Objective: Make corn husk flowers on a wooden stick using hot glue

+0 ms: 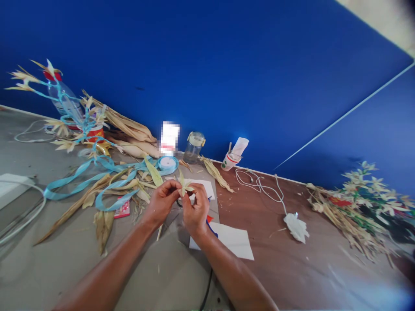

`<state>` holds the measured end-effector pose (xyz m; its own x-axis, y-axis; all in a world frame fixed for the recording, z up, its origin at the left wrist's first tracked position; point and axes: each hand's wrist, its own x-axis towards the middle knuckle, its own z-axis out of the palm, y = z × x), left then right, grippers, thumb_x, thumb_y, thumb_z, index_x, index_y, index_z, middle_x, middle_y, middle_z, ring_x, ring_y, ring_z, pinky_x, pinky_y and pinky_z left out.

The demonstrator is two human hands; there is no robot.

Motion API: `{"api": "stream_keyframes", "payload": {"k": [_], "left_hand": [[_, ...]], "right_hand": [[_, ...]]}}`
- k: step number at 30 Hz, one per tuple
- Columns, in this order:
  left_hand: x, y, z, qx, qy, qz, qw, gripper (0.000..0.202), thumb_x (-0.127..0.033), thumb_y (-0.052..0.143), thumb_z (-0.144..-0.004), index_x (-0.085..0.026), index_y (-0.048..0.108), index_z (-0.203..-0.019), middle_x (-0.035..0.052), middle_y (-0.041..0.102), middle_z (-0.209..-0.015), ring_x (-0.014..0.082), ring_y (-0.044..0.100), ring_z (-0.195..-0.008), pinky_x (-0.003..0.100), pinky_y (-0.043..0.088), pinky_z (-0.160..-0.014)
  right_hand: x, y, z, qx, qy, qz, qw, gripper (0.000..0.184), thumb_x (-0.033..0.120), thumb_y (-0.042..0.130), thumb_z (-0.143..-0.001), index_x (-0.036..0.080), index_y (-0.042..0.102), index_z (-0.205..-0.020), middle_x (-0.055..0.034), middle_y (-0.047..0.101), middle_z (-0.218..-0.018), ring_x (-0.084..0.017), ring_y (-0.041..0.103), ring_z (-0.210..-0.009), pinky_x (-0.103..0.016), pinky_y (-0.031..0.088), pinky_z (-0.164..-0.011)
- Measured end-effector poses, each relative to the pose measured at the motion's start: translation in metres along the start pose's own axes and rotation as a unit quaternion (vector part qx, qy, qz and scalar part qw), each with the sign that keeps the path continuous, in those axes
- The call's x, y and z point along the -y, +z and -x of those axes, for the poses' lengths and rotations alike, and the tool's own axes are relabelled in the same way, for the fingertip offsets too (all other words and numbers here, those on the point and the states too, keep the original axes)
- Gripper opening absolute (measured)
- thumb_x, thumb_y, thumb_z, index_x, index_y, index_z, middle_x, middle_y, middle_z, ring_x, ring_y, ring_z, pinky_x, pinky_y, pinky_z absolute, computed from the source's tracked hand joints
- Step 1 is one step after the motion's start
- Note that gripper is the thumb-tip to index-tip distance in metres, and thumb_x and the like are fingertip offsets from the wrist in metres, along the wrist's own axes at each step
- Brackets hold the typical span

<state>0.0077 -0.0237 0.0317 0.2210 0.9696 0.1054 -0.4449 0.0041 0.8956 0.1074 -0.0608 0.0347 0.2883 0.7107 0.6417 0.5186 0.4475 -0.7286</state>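
Between my fingertips is a small pale corn-husk flower (184, 186) with pointed petals. My left hand (164, 199) pinches it from the left, thumb and forefinger closed. From the other side my right hand (196, 207) grips its base, fingers curled. White paper (207, 186) lies partly behind the hands, and another white sheet (231, 242) lies under my right forearm. A blue-handled tool (212, 230), mostly hidden, shows beside my right wrist. Loose husk strips (139, 183) and light blue ribbon (71, 188) spread out to the left of my hands.
A branch of husk flowers wrapped in blue (65, 116) stands at the left by a plastic bottle (63, 97). Along the blue wall are a ribbon roll (167, 163), a glass jar (193, 149) and a paper cup (231, 160). White flowers (369, 190) lie at the right.
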Motion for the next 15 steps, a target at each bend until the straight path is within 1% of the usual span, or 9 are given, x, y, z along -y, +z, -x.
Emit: {"api": "stream_keyframes", "payload": {"k": [5,9,12,15], "left_hand": [[-0.0007,0.0021,0.0007,-0.008,0.002,-0.008,1.0,0.016,-0.023,0.075,-0.059,-0.018,0.063,-0.068,-0.0012,0.057,-0.066,0.0116,0.052,-0.064,0.023,0.042,-0.063],[0.0011,0.0017,0.0003,0.004,-0.003,-0.014,1.0,0.014,-0.02,0.074,-0.061,-0.018,0.063,-0.069,-0.0014,0.057,-0.066,0.0118,0.052,-0.066,0.023,0.042,-0.065],[0.0036,-0.0009,-0.0014,0.004,-0.001,0.002,1.0,0.014,-0.02,0.071,-0.064,-0.018,0.064,-0.076,-0.0007,0.058,-0.072,0.0125,0.054,-0.072,0.024,0.043,-0.071],[0.005,-0.0058,-0.0037,-0.015,0.008,0.028,0.999,0.015,-0.024,0.068,-0.068,-0.019,0.064,-0.083,0.0002,0.06,-0.078,0.0122,0.054,-0.076,0.024,0.043,-0.075]], "right_hand": [[0.0003,0.0011,-0.0011,-0.004,0.015,-0.009,1.0,0.005,0.018,0.053,-0.079,0.019,0.056,-0.074,-0.0032,0.057,-0.077,-0.016,0.054,-0.074,-0.029,0.044,-0.067],[-0.0001,0.0009,-0.0015,-0.004,0.016,-0.008,1.0,0.007,0.017,0.054,-0.079,0.019,0.055,-0.072,-0.0028,0.056,-0.076,-0.015,0.054,-0.073,-0.028,0.043,-0.065],[-0.0022,-0.0001,-0.0025,0.0,0.013,-0.002,1.0,0.006,0.017,0.053,-0.079,0.019,0.055,-0.073,-0.0031,0.056,-0.078,-0.015,0.053,-0.074,-0.027,0.043,-0.065],[-0.0057,-0.0007,-0.0041,0.008,0.008,0.017,1.0,0.008,0.016,0.052,-0.079,0.018,0.054,-0.072,-0.004,0.056,-0.079,-0.015,0.053,-0.074,-0.026,0.043,-0.064]]}}
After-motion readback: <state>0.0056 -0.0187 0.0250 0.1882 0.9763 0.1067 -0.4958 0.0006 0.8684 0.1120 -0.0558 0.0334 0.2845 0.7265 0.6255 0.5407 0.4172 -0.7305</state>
